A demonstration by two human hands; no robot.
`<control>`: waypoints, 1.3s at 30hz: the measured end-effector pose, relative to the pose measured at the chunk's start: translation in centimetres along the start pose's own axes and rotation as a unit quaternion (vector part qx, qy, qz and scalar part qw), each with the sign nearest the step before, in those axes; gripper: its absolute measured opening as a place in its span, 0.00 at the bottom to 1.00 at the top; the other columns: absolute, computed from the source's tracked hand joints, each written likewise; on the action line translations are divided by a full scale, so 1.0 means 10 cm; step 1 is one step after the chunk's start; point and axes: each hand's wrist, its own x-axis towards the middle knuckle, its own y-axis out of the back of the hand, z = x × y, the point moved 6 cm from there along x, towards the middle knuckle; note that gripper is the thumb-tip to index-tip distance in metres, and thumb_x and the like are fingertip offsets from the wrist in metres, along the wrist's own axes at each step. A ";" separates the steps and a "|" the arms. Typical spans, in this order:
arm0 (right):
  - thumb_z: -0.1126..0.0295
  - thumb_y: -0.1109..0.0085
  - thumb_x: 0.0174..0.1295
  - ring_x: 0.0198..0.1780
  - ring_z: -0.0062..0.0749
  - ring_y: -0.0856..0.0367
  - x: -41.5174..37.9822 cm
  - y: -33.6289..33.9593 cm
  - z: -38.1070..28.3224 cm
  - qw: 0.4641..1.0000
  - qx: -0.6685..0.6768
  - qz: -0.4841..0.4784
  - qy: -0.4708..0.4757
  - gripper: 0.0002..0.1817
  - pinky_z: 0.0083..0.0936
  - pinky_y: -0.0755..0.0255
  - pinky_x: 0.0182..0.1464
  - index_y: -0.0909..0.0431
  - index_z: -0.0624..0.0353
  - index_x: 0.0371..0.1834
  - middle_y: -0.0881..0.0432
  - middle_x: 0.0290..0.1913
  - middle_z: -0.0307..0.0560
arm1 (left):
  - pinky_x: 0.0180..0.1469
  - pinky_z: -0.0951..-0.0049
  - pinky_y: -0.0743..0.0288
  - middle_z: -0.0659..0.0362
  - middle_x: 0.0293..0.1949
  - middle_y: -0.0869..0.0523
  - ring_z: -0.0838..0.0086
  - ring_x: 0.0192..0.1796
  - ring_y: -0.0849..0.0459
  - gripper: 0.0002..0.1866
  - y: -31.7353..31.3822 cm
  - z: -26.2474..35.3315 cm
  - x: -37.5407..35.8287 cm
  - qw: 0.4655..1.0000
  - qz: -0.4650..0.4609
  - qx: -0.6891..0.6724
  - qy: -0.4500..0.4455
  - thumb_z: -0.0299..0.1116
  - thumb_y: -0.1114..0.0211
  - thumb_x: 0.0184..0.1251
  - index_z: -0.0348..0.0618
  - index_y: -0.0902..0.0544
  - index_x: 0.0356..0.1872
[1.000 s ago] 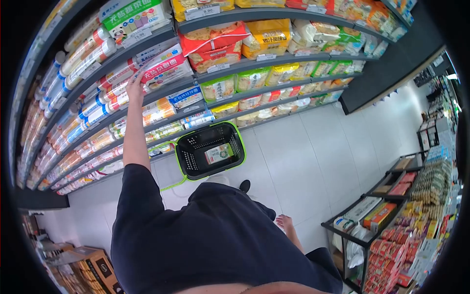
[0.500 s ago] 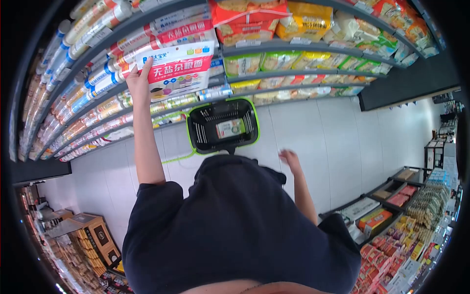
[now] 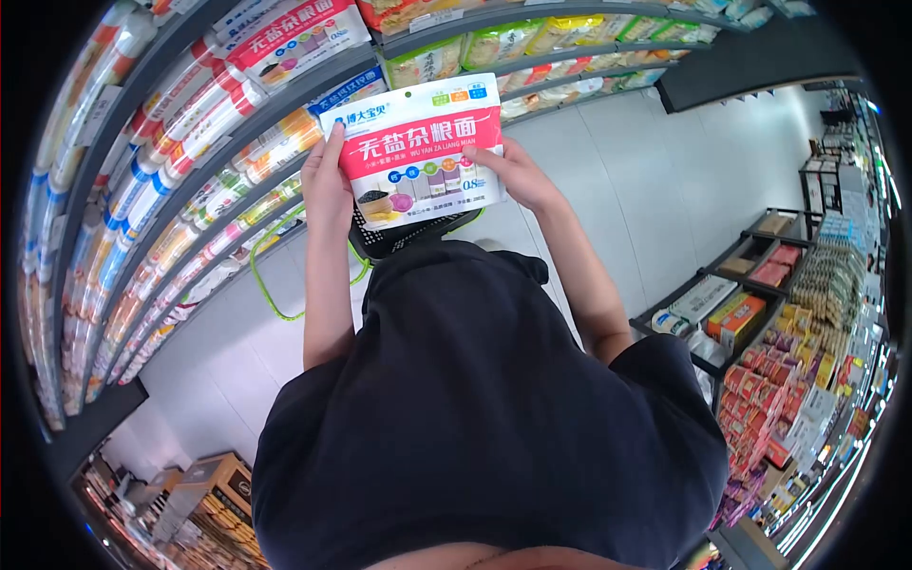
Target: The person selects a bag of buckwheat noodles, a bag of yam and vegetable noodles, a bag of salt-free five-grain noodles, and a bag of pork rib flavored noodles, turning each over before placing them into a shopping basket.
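In front of my chest I hold a flat white and pink bag of noodles (image 3: 418,152), its printed front facing me. My left hand (image 3: 329,176) grips the bag's left edge, thumb on the front. On the right edge, my right hand (image 3: 521,176) is closed the same way, its thumb pressed over the print. Behind and below the bag, mostly covered by it, a black shopping basket (image 3: 380,242) with a green rim stands on the floor. What lies inside the basket is hidden.
Curved shelves (image 3: 214,176) of wrapped noodles run along the left and top. A similar pink bag (image 3: 290,40) stands on an upper shelf. At right is a display rack (image 3: 750,275) with boxes and red packets. Cartons (image 3: 214,494) stand at lower left.
The noodle bag has come away from the shelf, closer to me and to the right. My right hand rose from beside the basket and took hold of its right edge. The view shifted.
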 end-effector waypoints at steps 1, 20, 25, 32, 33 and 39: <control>0.60 0.41 0.66 0.52 0.26 0.21 0.00 0.00 0.03 1.000 0.000 0.008 -0.003 0.25 0.25 0.27 0.54 0.29 0.65 0.60 0.20 0.53 0.47 | 0.45 0.76 0.20 0.53 0.44 0.15 0.75 0.43 0.14 0.17 -0.02 -0.02 0.00 0.999 -0.031 -0.003 0.012 0.34 0.36 0.68 0.34 0.24 0.52; 0.46 0.52 0.69 0.36 0.20 0.18 -0.18 0.02 0.02 0.978 -0.041 0.205 -0.012 0.31 0.16 0.26 0.40 0.19 0.70 0.39 0.15 0.36 0.46 | 0.48 0.77 0.24 0.56 0.45 0.15 0.78 0.44 0.16 0.18 0.13 -0.55 -0.52 0.988 -0.067 0.125 0.067 0.28 0.31 0.61 0.32 0.22 0.50; 0.47 0.52 0.70 0.41 0.23 0.19 -0.23 0.05 0.09 0.981 -0.044 0.187 -0.028 0.31 0.20 0.28 0.47 0.20 0.71 0.45 0.15 0.41 0.48 | 0.47 0.78 0.24 0.57 0.43 0.15 0.79 0.43 0.17 0.16 0.19 -0.62 -0.50 0.985 -0.070 0.141 0.064 0.30 0.32 0.63 0.33 0.21 0.49; 0.44 0.63 0.73 0.49 0.27 0.20 -0.28 0.13 0.02 0.974 -0.088 0.208 -0.008 0.34 0.24 0.30 0.55 0.22 0.69 0.52 0.17 0.48 0.51 | 0.46 0.79 0.24 0.56 0.43 0.14 0.79 0.44 0.16 0.17 0.18 -0.61 -0.47 0.988 -0.083 0.107 0.074 0.36 0.36 0.68 0.33 0.21 0.49; 0.42 0.66 0.72 0.52 0.27 0.22 -0.29 0.13 0.05 0.977 -0.058 0.207 0.003 0.36 0.24 0.32 0.57 0.23 0.69 0.53 0.18 0.50 0.51 | 0.46 0.79 0.24 0.56 0.43 0.14 0.79 0.44 0.16 0.17 0.19 -0.60 -0.47 0.988 -0.084 0.109 0.073 0.36 0.36 0.68 0.33 0.21 0.49; 0.47 0.62 0.73 0.63 0.30 0.30 -0.33 -0.11 0.04 0.989 0.083 0.117 0.048 0.32 0.28 0.37 0.65 0.34 0.66 0.65 0.29 0.65 0.51 | 0.50 0.72 0.22 0.52 0.49 0.16 0.71 0.47 0.15 0.22 0.19 -0.73 -0.50 0.969 -0.145 -0.013 0.198 0.43 0.44 0.73 0.33 0.24 0.54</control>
